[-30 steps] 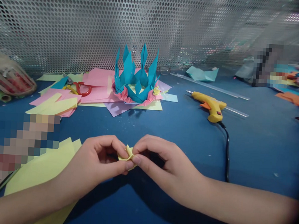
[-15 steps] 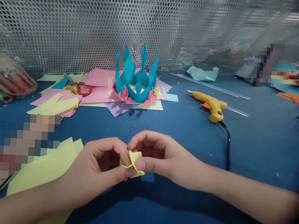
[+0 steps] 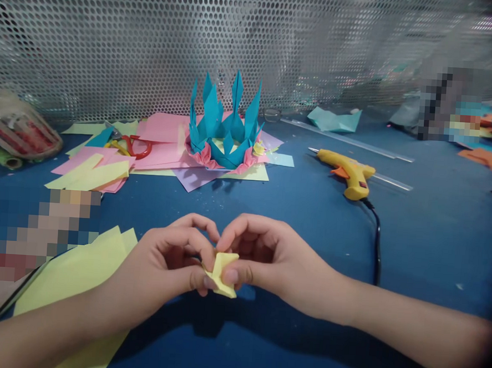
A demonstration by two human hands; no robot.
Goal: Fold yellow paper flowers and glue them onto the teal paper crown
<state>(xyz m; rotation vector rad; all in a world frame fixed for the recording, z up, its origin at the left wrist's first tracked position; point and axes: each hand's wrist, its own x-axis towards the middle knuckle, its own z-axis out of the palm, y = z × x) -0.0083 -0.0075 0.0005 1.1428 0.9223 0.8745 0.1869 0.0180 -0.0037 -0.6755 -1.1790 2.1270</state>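
A small folded yellow paper piece (image 3: 223,285) is held between both hands above the blue table. My left hand (image 3: 170,262) pinches its left side with thumb and fingers. My right hand (image 3: 262,257) grips its right side, the thumb pressed on the near face. Fingers cover parts of the folds. Beyond the hands stands a teal folded-paper crown (image 3: 230,152) with tall points and a pink ruffled base. Pale yellow sheets (image 3: 77,273) lie partly under my left forearm.
A yellow glue gun (image 3: 350,172) with a black cord lies at right, near clear glue sticks (image 3: 349,137). Red-handled scissors (image 3: 139,147) rest among coloured papers (image 3: 160,127). A plastic jar (image 3: 22,128) is far left; perforated metal (image 3: 154,45) stands behind.
The folded yellow paper has been turned between the fingers, showing a different face. My left fingers have shifted and spread slightly; the surrounding things stay put.
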